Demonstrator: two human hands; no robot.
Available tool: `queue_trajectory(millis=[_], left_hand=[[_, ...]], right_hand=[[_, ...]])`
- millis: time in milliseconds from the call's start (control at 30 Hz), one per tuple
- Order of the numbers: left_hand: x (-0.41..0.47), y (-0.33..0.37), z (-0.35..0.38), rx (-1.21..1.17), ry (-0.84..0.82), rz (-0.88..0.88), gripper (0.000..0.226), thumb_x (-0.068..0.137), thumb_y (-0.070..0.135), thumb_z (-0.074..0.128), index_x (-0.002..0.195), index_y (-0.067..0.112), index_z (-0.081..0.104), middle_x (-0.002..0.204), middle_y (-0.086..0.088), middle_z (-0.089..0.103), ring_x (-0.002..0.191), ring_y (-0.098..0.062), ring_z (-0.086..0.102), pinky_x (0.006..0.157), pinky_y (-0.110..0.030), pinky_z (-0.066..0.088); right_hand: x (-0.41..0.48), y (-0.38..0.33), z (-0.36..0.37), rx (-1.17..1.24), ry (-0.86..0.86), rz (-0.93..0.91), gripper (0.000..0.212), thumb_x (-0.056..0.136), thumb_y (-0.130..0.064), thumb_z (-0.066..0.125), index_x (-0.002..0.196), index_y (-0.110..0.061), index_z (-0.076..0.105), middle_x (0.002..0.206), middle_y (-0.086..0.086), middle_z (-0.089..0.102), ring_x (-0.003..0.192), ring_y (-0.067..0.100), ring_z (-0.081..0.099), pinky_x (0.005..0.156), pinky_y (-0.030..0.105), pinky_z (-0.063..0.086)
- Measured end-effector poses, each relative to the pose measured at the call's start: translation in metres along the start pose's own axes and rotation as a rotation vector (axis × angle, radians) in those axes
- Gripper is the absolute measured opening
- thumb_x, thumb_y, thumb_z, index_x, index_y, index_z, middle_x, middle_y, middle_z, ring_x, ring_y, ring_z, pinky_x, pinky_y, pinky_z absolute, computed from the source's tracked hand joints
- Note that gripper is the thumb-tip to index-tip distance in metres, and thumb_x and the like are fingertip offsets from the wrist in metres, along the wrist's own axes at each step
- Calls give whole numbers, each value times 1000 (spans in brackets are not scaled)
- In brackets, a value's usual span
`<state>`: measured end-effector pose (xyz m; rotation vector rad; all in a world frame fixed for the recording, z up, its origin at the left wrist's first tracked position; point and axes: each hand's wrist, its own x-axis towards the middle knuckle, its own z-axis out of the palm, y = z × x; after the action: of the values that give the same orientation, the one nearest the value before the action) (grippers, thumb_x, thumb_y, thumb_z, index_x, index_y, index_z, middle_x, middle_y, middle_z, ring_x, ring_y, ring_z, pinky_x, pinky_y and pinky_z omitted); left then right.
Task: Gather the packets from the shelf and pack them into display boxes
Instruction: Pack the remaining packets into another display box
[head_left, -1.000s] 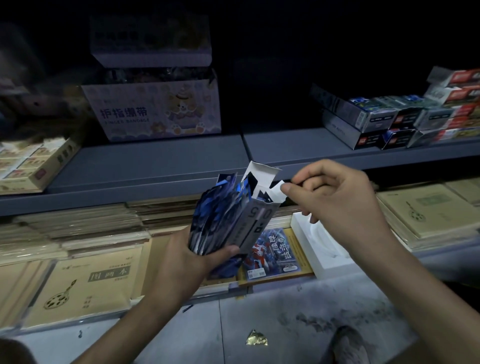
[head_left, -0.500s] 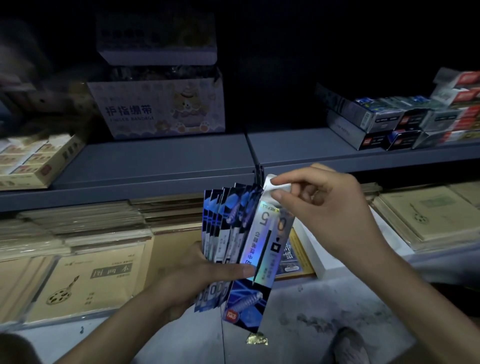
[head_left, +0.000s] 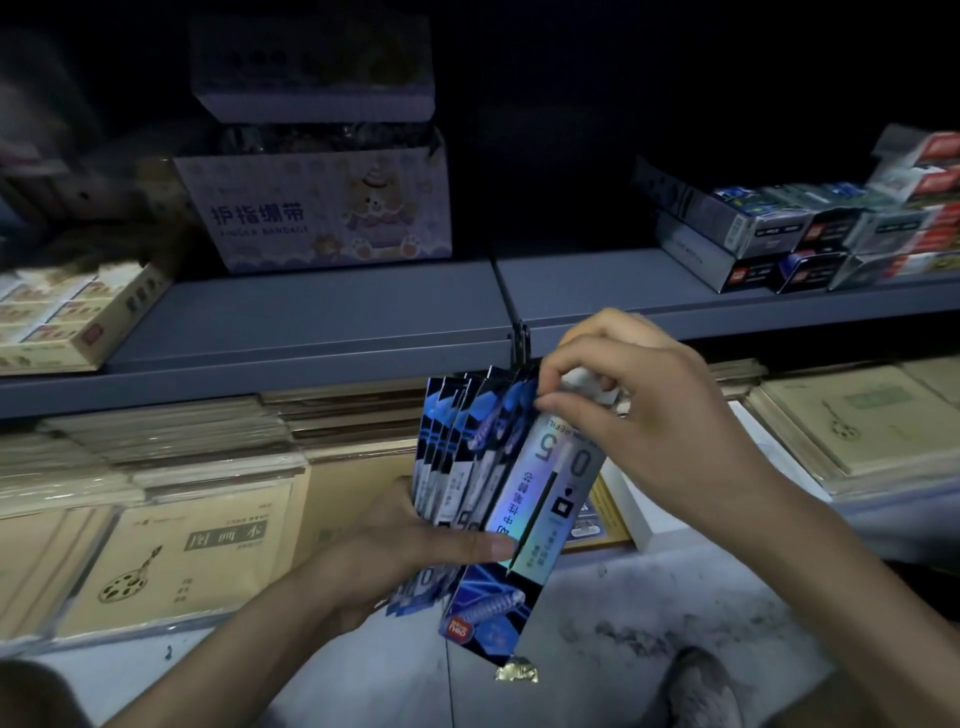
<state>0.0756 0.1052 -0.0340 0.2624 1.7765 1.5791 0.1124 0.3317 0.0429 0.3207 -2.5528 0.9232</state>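
1. A carton (head_left: 322, 218) on the shelf (head_left: 311, 322) is showing "FINGER BANDAGE".
2. The left hand (head_left: 410, 545) is gripping fanned blue packets (head_left: 462, 457) and a display box (head_left: 540, 493) together, just below the shelf edge.
3. The box is showing "5", "0", "REFILL", "deli".
4. The right hand (head_left: 644, 410) is pinching its white top flap (head_left: 597, 389) with curled fingers.

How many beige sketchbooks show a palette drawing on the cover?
2. One beige paper sketchbook lies at lower left, the other sketchbook at far right. More may lie hidden underneath.
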Motion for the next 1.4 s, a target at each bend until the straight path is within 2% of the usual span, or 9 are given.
queue_trajectory(millis=[133, 267, 400, 567, 800, 900, 1000, 1133, 1400], left_hand=[[1, 1, -4, 52, 97, -3, 40, 76, 5, 86, 113, 10, 72, 108, -4, 79, 100, -22, 77, 90, -41, 62], [1, 2, -8, 63, 128, -10, 43, 76, 9, 87, 115, 11, 71, 107, -3, 79, 99, -21, 77, 87, -39, 63], [2, 0, -7, 84, 141, 3, 40, 75, 9, 88, 112, 10, 73, 104, -1, 80, 96, -20, 78, 82, -34, 64], [4, -3, -2, 122, 200, 20, 42, 72, 16, 90, 110, 14, 73, 103, 3, 80, 94, -16, 77, 81, -36, 64], [6, -5, 4, 138, 175, 64, 37, 73, 9, 89, 107, 12, 74, 99, 5, 80, 91, -12, 77, 72, -24, 62], [5, -4, 5, 130, 174, 83, 38, 73, 8, 89, 107, 12, 74, 99, 7, 80, 91, -11, 76, 70, -22, 60], [5, -4, 5, 114, 180, 100, 38, 74, 7, 89, 108, 13, 73, 100, 7, 80, 93, -10, 76, 71, -21, 60], [4, -3, 3, 127, 181, 116, 39, 73, 10, 89, 108, 18, 73, 101, 11, 79, 93, -7, 75, 71, -20, 60], [5, -6, 3, 126, 180, 119, 41, 73, 12, 90, 110, 19, 73, 103, 10, 79, 97, -7, 75, 74, -23, 61]], right_hand=[[2, 3, -19, 74, 71, 8, 8, 95, -22, 68, 93, -28, 63, 86, -12, 59, 72, 12, 52, 65, 21, 39], [2, 6, -23, 274, 10, 58, 12, 100, -21, 61, 97, -31, 56, 106, -2, 68, 85, 35, 61, 74, 58, 52], [0, 6, -19, 327, -60, 88, 11, 102, -17, 59, 98, -27, 55, 115, -11, 70, 98, 26, 65, 79, 53, 52], [0, 6, -17, 362, -13, 100, 15, 93, -21, 69, 99, -30, 58, 104, -2, 70, 89, 50, 59, 71, 60, 50], [3, 5, -16, 520, 1, 126, 29, 77, -28, 84, 102, -24, 71, 101, 9, 69, 74, 55, 53, 67, 64, 52], [4, 4, -16, 498, 27, 98, 21, 76, -28, 81, 91, -17, 70, 117, 0, 70, 97, 51, 61, 74, 60, 55], [5, 1, -18, 508, 11, 101, 19, 79, -22, 78, 90, -11, 68, 134, -7, 66, 114, 25, 68, 85, 49, 60], [4, -1, -20, 568, -8, 65, 14, 88, 2, 72, 93, 1, 60, 153, -7, 54, 137, -3, 51, 89, 24, 57], [4, -5, -24, 579, 64, 48, 14, 92, 8, 67, 95, 1, 55, 131, 1, 71, 128, 13, 64, 98, 31, 57]])
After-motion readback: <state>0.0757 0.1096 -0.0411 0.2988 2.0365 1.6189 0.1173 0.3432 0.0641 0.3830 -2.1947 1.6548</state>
